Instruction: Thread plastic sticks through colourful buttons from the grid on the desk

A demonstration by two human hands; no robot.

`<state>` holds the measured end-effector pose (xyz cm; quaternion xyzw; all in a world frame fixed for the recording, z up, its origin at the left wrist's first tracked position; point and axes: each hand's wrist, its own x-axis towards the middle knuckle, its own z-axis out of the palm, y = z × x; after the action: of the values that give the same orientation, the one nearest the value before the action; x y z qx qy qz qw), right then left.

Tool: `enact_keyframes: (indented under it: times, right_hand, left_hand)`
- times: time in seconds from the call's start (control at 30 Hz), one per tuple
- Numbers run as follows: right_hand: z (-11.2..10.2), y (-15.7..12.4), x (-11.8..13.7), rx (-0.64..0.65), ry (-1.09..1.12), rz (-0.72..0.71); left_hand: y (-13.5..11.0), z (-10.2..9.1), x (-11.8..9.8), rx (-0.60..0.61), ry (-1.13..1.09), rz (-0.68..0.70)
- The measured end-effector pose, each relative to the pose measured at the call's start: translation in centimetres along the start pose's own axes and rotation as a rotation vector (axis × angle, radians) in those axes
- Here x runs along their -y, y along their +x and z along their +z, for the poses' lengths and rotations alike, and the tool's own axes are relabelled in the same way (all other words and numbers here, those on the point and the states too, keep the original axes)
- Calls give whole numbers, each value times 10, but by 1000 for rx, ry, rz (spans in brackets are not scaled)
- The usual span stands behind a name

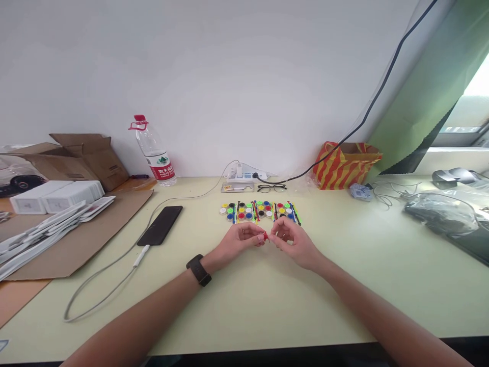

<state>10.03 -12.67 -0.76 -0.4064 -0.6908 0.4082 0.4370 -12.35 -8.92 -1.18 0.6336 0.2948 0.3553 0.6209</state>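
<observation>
Over the middle of the table, my left hand point(244, 238) pinches a small red piece point(266, 236) between thumb and fingertips. It looks like thin red strip or cord bunched up, too small to name surely. Just to its right, the fingers of my right hand point(288, 239) are closed in a pinch at the piece's edge; whether they grip part of it is too small to see. Right behind both hands lie rows of small round discs point(241, 216) in clear rims, in several colours. Bundles of thin coloured strips point(273, 210) lie between the discs.
A black phone point(160, 225) with a white cable lies left. Behind the discs are glasses point(271, 188), a clear case point(237, 187) and a power strip point(244, 176). A water bottle point(156, 153), cardboard box point(82, 158) and striped bag point(344, 165) stand along the wall.
</observation>
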Motion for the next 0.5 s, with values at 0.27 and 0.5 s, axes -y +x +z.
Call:
enact_keyframes:
  times: [0.27,0.5]
  right_hand:
    - [-1,-1,5,-146,189,139]
    - [-20,3,15,-26,614,309]
  left_hand:
    - [2,-1,0,-100,-7,27]
    - [2,1,-1,-108,0,24]
